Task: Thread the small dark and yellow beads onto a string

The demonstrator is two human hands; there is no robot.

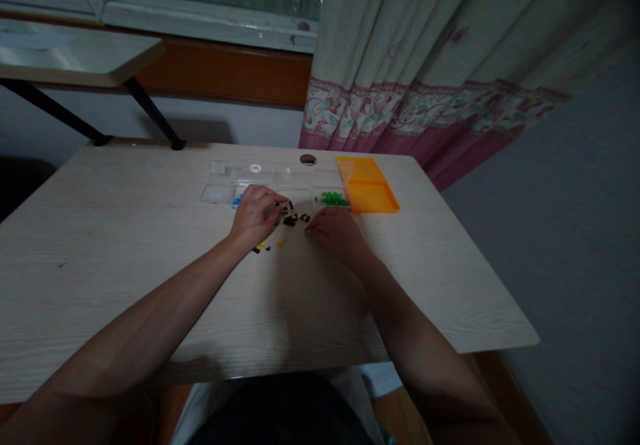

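Note:
My left hand (256,213) is closed on the edge of a small clear plastic box (287,205) with a few dark pieces in it. Just below the box lies a small pile of dark brown and pale pieces (290,220). To the right of the pile, my right hand (337,232) has its fingertips pinched together low over the table; what they hold is too small to tell. Several yellow pieces (280,245) and dark bits lie below my left hand. Green pieces (334,198) fill a clear compartment beyond my right hand. Blue pieces (237,200) show partly behind my left hand.
A clear compartment tray (293,176) lies beyond my hands, beside an open orange case (373,185). A brown oval object (308,158) lies near the table's (150,245) back edge. A raised shelf (85,55) on black legs stands back left; a curtain (380,65) hangs behind.

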